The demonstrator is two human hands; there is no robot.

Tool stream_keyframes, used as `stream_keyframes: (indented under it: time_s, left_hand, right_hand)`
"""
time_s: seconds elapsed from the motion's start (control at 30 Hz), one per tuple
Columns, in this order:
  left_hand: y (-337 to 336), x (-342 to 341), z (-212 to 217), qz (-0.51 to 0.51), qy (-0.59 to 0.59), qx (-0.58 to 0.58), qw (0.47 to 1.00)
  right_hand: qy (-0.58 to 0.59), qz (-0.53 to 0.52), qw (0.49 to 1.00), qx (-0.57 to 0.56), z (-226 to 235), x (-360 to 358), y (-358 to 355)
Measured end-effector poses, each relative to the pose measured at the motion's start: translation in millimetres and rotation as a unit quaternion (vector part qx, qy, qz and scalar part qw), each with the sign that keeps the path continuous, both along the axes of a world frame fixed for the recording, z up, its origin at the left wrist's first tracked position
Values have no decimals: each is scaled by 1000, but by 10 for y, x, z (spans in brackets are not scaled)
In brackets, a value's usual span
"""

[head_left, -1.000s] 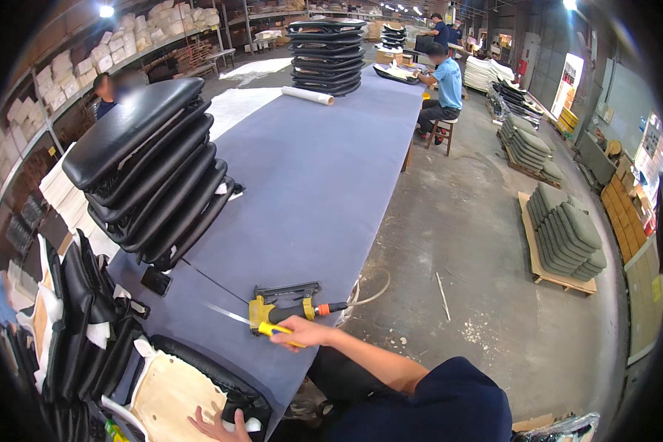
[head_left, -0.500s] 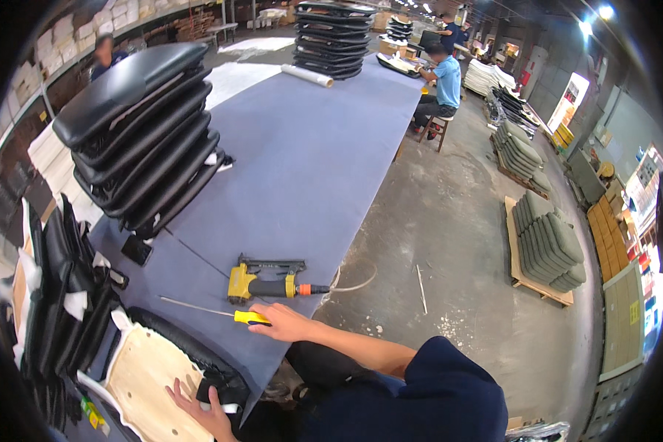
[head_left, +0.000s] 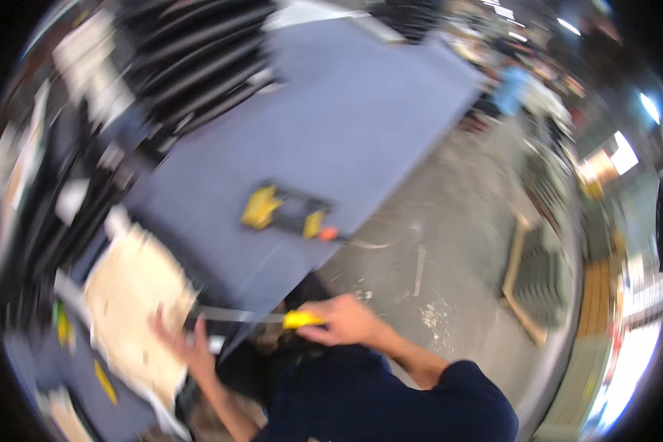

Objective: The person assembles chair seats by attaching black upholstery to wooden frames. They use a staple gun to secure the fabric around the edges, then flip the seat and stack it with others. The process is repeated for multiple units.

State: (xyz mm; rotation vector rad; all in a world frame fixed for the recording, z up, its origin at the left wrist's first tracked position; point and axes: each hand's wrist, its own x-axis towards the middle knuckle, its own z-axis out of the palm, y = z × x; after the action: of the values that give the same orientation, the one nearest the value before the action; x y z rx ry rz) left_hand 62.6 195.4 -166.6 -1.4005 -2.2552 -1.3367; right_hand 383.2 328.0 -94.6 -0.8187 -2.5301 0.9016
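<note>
My right hand [head_left: 346,321] is closed around the yellow handle of a long screwdriver [head_left: 297,320]. Its thin metal shaft points left, toward the edge of a seat pad [head_left: 134,295] beside my left hand. That pad lies with its pale wooden board up; black covering and white fabric show around the rim. My left hand [head_left: 190,349] rests at the board's right edge with its fingers spread, by a black flap with a white patch. Motion blur hides whether the screwdriver's tip touches the pad.
A yellow and black staple gun [head_left: 287,210] with a hose lies on the blue-grey table [head_left: 346,110]. Black padded seats [head_left: 199,62] are stacked at the far left, with more black pieces [head_left: 59,199] nearer. Grey cushions [head_left: 541,272] sit on a floor pallet at right.
My right hand has brought the screwdriver down from over the table toward the pad's edge beside my left hand. The whole view has tilted and turned blurry. My left hand stays on the pad.
</note>
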Motion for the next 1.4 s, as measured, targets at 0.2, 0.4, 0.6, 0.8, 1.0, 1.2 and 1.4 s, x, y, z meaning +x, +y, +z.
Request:
stream_keyframes:
  time_s: [0.2,0.4,0.6,0.8,1.0,1.2,1.4]
  left_hand:
    - [106,-7,204,-13,-63,-22,998]
    - [-53,10,216,21,-95,-19,995]
    - [-23,5,216,20,-106,-28,994]
    - [-26,-16,216,34,-117,-28,992]
    - [-258,-370,180,-23,-166,-46,985]
    - [-926,-2208,470,260,75,-133,953]
    - [-1579,-3099,-710,389,-180,-215,878]
  right_hand:
    - [-15,-43,999,-2,199,280,-65]
    - [-68,36,997,9,373,209,162]
    - [-100,70,990,66,379,65,317]
    - [-152,82,973,151,570,-70,333]
    - [-198,170,924,278,1026,-386,445]
    - [-238,317,843,363,1690,-942,762]
    - [-193,413,739,496,1878,-1581,1039]
